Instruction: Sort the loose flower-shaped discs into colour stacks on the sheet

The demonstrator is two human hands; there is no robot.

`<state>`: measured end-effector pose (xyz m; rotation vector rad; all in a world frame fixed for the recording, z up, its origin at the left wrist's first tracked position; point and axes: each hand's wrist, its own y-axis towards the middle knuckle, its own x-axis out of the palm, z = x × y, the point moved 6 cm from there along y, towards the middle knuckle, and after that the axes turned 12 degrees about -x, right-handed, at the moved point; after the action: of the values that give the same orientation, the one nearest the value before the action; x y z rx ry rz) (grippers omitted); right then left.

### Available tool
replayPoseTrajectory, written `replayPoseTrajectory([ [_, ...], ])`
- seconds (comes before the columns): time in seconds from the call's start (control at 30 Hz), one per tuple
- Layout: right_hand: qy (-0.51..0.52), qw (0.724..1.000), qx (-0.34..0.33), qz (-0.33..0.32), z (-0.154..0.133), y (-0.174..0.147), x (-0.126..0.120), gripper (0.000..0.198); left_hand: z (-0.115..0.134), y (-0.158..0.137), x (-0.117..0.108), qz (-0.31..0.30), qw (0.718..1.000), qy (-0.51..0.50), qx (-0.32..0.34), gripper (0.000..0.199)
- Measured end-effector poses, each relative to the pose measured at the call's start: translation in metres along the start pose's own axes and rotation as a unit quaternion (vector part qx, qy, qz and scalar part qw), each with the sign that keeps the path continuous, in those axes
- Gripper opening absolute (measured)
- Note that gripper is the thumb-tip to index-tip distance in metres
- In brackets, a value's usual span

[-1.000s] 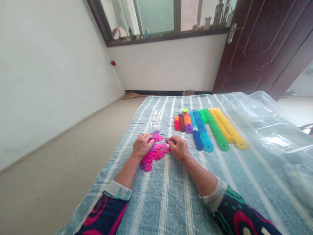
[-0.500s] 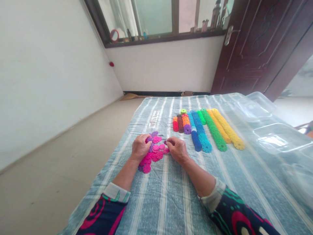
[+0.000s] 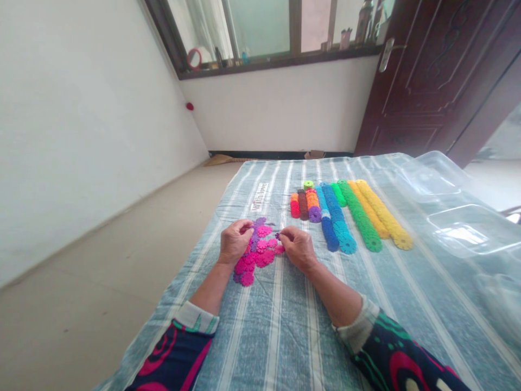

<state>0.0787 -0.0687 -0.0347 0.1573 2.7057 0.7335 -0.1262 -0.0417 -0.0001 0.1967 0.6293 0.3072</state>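
Observation:
A loose pile of pink and purple notched plastic discs [image 3: 256, 258] lies on the striped cloth between my hands. My left hand [image 3: 235, 241] is at the pile's left edge, its thumb and fingers pressed together; what they hold, if anything, is hidden. On the right side, my right hand [image 3: 299, 248] pinches a small dark purple disc [image 3: 278, 236] by its edge, just above the cloth. Beyond that hand, rows of the same kind of disc lie sorted by colour, among them a blue row [image 3: 336, 217], a green row [image 3: 360, 217] and a yellow row [image 3: 385, 217].
Clear plastic boxes [image 3: 468, 231] stand along the right side of the striped cloth [image 3: 280, 336]. Short red, brown and orange-purple rows [image 3: 303, 205] lie left of the blue one. A "With love" print [image 3: 259, 196] marks the cloth behind the pile. A door [image 3: 427, 81] stands beyond.
My left thumb and fingers have drawn together and come up slightly from the pile. My right hand keeps its pinch on the dark purple disc. The whole view has shifted a little.

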Motion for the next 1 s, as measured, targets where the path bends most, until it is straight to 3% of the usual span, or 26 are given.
replayPoseTrajectory([
  [0.13, 0.022, 1.0, -0.007, -0.012, -0.002, -0.001, 0.002, 0.017, 0.009, -0.008, 0.011, -0.067, 0.993, -0.086, -0.035, 0.023],
  [0.3, 0.051, 0.998, -0.013, -0.017, -0.003, -0.002, 0.005, 0.014, 0.025, -0.023, 0.026, -0.14, 0.98, -0.138, -0.029, 0.021],
  [0.67, 0.038, 0.998, -0.008, -0.04, -0.001, 0.0, 0.005, 0.015, 0.037, -0.034, 0.033, -0.198, 0.967, -0.155, -0.042, 0.016],
  [1.0, 0.033, 0.998, 0.008, -0.047, -0.002, 0.0, 0.005, 0.013, 0.039, -0.037, 0.034, -0.202, 0.97, -0.135, -0.021, 0.016],
])
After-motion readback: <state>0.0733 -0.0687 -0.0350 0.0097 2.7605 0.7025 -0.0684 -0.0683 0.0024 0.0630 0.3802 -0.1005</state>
